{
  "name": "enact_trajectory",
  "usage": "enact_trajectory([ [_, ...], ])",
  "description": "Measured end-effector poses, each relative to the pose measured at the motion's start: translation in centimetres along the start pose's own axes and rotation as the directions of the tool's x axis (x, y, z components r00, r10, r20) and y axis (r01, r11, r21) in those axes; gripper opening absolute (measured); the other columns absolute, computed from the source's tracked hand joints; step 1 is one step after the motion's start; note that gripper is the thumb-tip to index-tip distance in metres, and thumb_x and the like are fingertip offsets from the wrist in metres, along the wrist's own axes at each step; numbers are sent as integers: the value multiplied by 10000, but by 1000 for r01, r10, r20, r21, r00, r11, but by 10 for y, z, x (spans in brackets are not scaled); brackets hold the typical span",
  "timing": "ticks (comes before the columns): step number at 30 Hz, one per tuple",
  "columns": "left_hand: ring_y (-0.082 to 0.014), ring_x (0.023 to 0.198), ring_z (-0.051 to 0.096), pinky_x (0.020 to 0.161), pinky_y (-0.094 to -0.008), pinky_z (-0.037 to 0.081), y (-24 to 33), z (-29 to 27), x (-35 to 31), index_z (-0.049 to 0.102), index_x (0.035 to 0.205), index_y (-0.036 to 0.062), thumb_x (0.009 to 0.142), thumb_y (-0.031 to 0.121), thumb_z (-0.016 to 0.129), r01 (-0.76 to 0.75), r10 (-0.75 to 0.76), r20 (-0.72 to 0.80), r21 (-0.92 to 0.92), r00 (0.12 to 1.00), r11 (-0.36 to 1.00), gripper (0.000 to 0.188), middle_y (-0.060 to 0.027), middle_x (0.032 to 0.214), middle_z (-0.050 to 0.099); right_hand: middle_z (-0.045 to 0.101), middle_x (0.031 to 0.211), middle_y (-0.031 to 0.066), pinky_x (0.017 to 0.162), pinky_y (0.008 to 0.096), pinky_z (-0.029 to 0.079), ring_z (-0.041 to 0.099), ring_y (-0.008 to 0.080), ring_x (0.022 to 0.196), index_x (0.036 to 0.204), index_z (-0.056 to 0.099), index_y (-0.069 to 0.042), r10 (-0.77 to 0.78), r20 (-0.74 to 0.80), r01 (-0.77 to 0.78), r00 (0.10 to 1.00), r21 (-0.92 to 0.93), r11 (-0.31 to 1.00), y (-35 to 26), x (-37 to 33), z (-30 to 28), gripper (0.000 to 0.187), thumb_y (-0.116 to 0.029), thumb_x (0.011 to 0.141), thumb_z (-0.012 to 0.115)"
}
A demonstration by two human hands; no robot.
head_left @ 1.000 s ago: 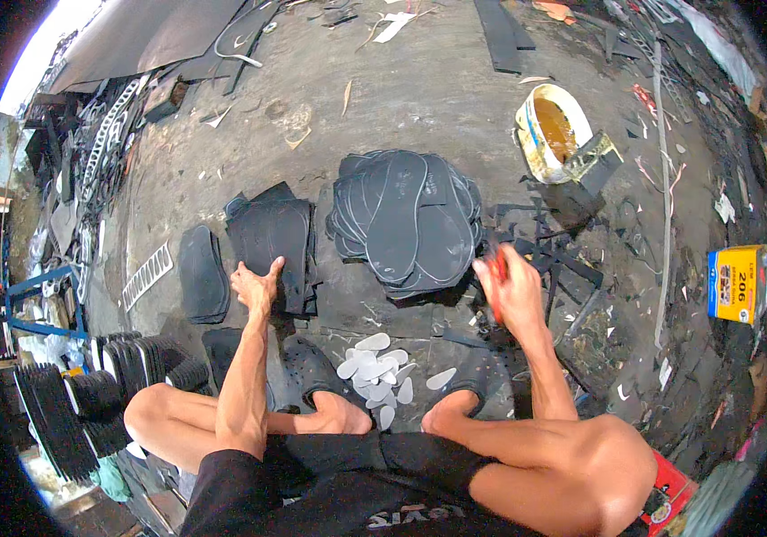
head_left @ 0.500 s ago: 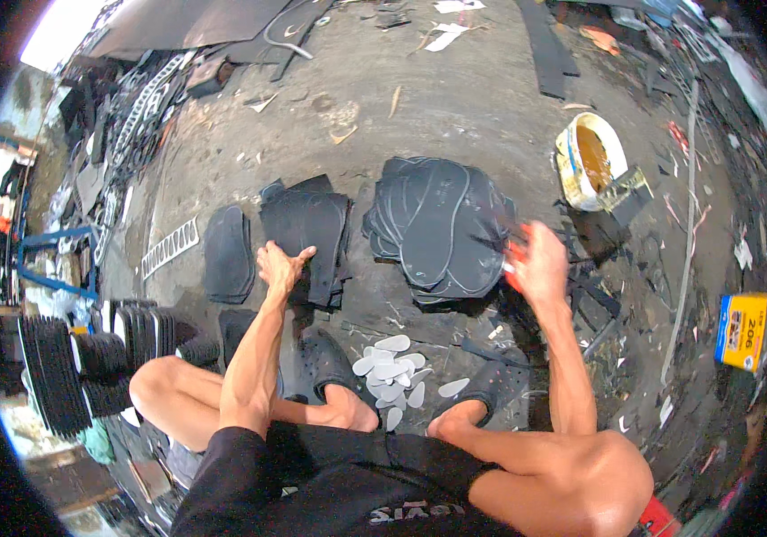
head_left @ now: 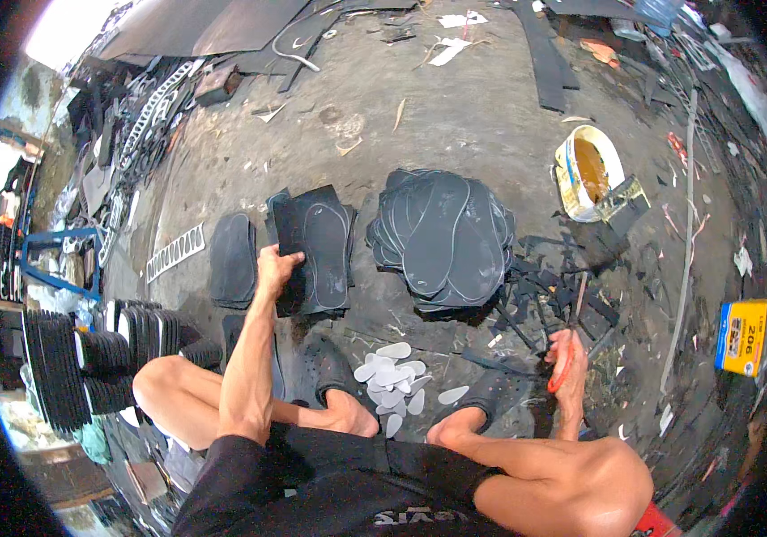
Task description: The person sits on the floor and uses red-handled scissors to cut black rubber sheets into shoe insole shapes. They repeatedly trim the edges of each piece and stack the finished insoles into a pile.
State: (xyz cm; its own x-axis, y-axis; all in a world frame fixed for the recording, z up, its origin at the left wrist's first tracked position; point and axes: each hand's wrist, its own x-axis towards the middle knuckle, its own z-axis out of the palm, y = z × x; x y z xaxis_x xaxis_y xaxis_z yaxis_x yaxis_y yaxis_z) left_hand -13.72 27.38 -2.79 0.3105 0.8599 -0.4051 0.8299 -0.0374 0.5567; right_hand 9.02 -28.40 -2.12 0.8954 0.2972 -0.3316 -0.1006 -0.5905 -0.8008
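My left hand (head_left: 276, 268) is closed on the near-left edge of a black foam sheet (head_left: 294, 228), its thumb pointing right. This lies on a stack of dark sheets (head_left: 328, 255), the top one marked with a pale sole outline. In my right hand (head_left: 571, 371) are red-handled scissors (head_left: 562, 362), their blades pointing away from me over black offcuts (head_left: 545, 286). A broad pile of sole-shaped black pieces (head_left: 442, 233) sits between my hands. Left of my left hand lies a smaller stack of cut soles (head_left: 234, 259).
Several small light-grey oval pieces (head_left: 391, 380) lie between my feet. Far right stands a white tub of brown liquid (head_left: 571, 179), near a yellow-and-blue box (head_left: 747, 336). Rows of stacked soles (head_left: 52, 371) and a blue frame (head_left: 61, 237) are at the left.
My right hand with the scissors has drawn back toward me and right, away from the sole pile. My left fingers have closed around the sheet's edge, tilting it.
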Motion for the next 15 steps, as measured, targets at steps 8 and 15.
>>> enact_trajectory([
  [8,-162,925,685,820,-338,575,188,5,-126,586,1271,15,923,212,776,-151,419,303,-628,856,763,442,-64,1097,710,663,884,92,754,373,541,651,227,771,1066,635,-8,-173,330,59,928,327,943,-38,12,21,424,-388,1088,447],
  [15,-97,853,630,767,-292,535,191,61,-175,691,1097,16,886,180,821,-48,355,698,-419,622,907,297,3,970,707,546,774,212,685,447,466,568,389,703,987,544,40,-462,304,424,833,186,886,-89,36,17,450,-394,1080,469],
])
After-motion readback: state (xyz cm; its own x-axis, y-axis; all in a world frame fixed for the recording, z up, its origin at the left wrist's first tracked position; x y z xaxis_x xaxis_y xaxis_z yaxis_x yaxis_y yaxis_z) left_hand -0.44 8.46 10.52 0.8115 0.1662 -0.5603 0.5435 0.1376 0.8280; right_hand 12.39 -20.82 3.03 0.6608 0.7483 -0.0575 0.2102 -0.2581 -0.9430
